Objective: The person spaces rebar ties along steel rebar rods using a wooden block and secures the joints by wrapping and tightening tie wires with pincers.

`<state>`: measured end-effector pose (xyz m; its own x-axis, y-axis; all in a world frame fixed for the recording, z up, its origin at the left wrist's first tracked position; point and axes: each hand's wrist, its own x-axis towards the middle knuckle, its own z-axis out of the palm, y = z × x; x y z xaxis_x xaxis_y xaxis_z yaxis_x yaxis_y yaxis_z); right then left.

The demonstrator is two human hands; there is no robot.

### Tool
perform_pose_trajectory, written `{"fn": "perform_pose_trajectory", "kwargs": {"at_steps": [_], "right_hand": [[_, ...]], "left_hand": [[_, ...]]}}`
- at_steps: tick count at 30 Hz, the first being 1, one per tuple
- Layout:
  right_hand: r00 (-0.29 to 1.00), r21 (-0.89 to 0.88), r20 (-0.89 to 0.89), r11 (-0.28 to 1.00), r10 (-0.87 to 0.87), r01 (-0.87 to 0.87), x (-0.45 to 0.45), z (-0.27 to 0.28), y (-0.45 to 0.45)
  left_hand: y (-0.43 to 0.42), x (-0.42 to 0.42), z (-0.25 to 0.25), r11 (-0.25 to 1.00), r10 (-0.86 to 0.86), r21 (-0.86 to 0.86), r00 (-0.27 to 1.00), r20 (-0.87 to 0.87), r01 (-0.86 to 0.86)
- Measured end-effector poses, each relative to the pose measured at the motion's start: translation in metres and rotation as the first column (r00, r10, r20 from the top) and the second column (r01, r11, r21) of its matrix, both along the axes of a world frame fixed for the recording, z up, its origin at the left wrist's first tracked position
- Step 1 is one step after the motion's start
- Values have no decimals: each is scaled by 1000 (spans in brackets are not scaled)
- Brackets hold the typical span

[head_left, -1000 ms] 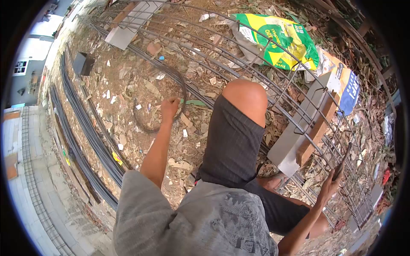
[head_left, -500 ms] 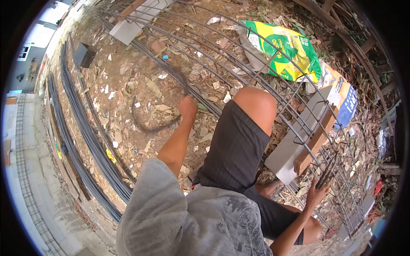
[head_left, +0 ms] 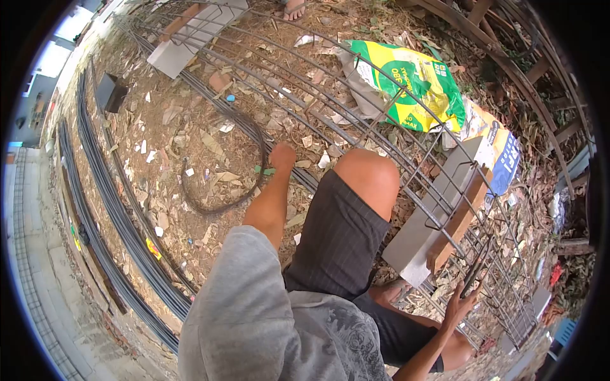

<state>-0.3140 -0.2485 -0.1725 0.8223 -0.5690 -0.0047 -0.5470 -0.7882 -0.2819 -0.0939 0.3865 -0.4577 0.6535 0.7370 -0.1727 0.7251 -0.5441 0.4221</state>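
My left hand (head_left: 281, 155) is closed, just right of a loop of thin dark wire (head_left: 262, 155) on the littered ground. Whatever its fingers grip is too small to make out. A green strip (head_left: 268, 171) lies below it. My right hand (head_left: 459, 307) is wrapped round a dark long-handled tool, seemingly pincers (head_left: 473, 276), at the near end of a rebar cage (head_left: 375, 117). The cage runs from upper left to lower right, resting on a grey block (head_left: 438, 213) with a wooden strip (head_left: 459, 222) on it.
A second grey block (head_left: 170, 58) supports the cage's far end. Bundles of long bars (head_left: 108, 174) lie at the left. A green and yellow bag (head_left: 410, 82) and a blue and white bag (head_left: 506, 162) lie beyond the cage. Another person's sandalled foot (head_left: 294, 9) shows at the top.
My left hand has moved right, off the wire loop, which was blurred and now appears still. My right hand with the tool has shifted slightly left and down. Another person's foot has appeared.
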Motion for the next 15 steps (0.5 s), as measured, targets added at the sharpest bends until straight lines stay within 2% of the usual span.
{"fn": "perform_pose_trajectory", "kwargs": {"at_steps": [1, 2, 4, 6, 7, 8, 11, 13, 15], "right_hand": [[1000, -2, 14, 1000, 6, -6, 1, -1, -3], [998, -26, 55, 1000, 10, -9, 2, 1, -1], [991, -70, 133, 998, 12, -3, 3, 8, 4], [978, -129, 203, 991, 52, -26, 6, 17, 12], [968, -156, 239, 987, 75, -38, 10, 23, 19], [963, -93, 269, 996, 24, 1, 19, 39, 37], [865, 134, 497, 979, 70, -156, 47, 69, 82], [751, 213, 644, 909, 145, -358, 69, 97, 127], [745, 392, 637, 749, 198, -534, 80, 116, 150]], "left_hand": [[-2, -5, 5, 999, -39, 10, 998, 45, 39], [-4, -11, 20, 975, 30, -220, 971, 237, 24], [-6, -30, 62, 777, 267, -615, 815, 515, 134], [-15, -57, 128, 647, 462, -748, 706, 537, 145], [-15, -70, 154, 592, 512, -789, 678, 528, 167], [-13, -83, 181, 538, 559, -821, 646, 519, 193], [-23, -107, 278, 378, 579, -824, 586, 566, 422], [-41, -108, 340, 314, 428, -736, 603, 673, 599], [-74, -105, 385, 218, 235, -657, 614, 753, 722]]}}
